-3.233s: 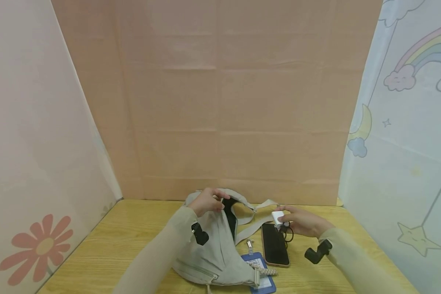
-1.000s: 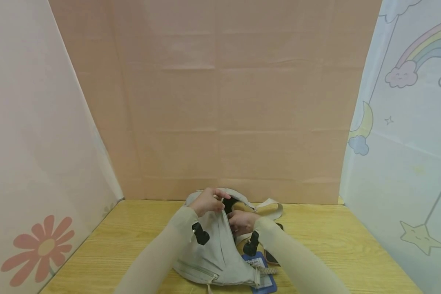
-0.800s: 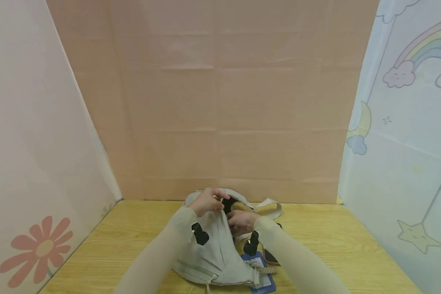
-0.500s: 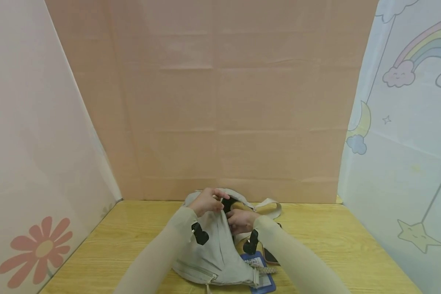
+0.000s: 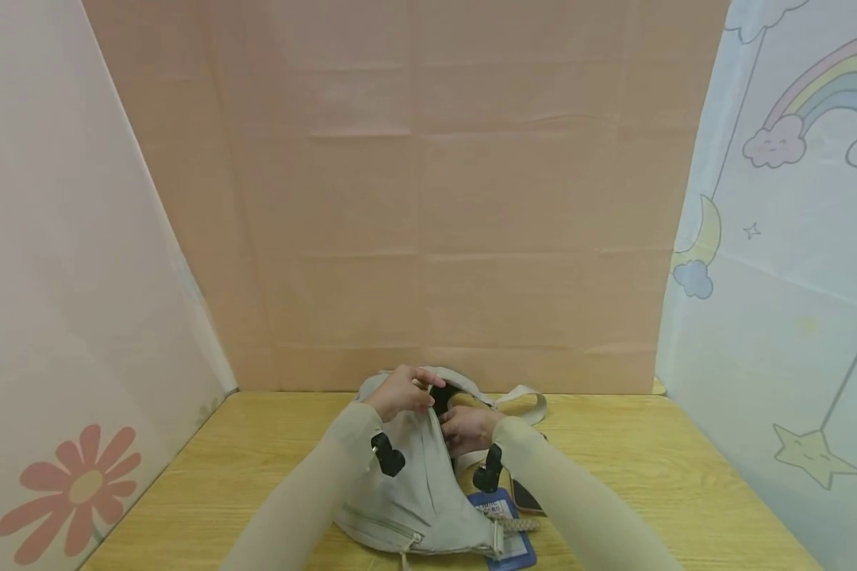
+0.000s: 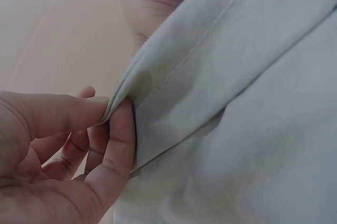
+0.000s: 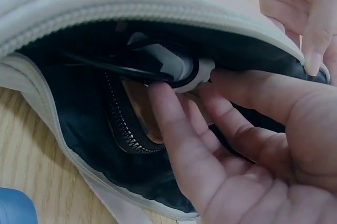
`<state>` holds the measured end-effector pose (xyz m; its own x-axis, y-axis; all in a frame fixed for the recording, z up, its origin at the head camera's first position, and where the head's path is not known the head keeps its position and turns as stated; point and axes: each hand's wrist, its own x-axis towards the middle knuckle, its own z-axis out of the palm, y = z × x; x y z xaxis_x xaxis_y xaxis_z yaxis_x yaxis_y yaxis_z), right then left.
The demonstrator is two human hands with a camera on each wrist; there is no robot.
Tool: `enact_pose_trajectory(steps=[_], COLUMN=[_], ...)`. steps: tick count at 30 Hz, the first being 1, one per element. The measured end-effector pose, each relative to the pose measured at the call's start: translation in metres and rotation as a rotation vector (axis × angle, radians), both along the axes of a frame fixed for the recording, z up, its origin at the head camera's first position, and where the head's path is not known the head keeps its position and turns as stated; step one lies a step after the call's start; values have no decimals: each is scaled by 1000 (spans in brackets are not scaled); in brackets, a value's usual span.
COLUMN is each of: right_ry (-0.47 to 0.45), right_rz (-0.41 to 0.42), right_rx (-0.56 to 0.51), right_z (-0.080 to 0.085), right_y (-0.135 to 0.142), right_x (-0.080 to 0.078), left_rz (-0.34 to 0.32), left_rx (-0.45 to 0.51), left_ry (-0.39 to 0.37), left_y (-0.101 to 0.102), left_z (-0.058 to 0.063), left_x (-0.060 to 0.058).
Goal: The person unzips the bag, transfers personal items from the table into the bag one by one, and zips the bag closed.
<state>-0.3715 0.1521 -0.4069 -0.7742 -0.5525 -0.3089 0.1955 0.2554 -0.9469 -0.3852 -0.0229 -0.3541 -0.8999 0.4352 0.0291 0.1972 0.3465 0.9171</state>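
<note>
A light grey sling bag lies on the table with its zipped mouth spread, showing a dark lining. At the top of it, my left hand pinches the zipper edge between thumb and fingers, seen close in the left wrist view. My right hand reaches into the mouth. Inside, in the right wrist view, its fingertips hold the lower end of a white charger wound with a black cable. Beneath the charger lies a brown item with a black zipper, partly hidden by the fingers.
A phone lies right of the bag, mostly covered by the right sleeve. Next to it is a blue card holder, partly under the bag's braided pull. The bag strap loops toward the tan back wall.
My right hand, holding the charger above the phone about three seconds ago, has moved left into the bag with it. Over the last second both hands stay almost still.
</note>
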Motion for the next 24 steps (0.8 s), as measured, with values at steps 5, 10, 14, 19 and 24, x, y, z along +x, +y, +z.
enact_pose_trajectory(steps=[5, 10, 14, 19, 24], right_ry=[-16, -30, -33, -37, -33], right_rz=[19, 94, 158, 248, 280], right_rx=[24, 42, 56, 48, 25], right_z=[-1, -1, 1, 1, 2], right_y=[-1, -2, 0, 7, 27], right_x=[0, 0, 0, -1, -6], left_rz=[2, 4, 9, 11, 11], left_rx=[-4, -4, 0, 0, -10], left_ry=[8, 7, 5, -1, -5], left_y=[0, 0, -1, -2, -3], left_z=[0, -1, 0, 0, -1], left_x=[-1, -1, -1, -1, -2])
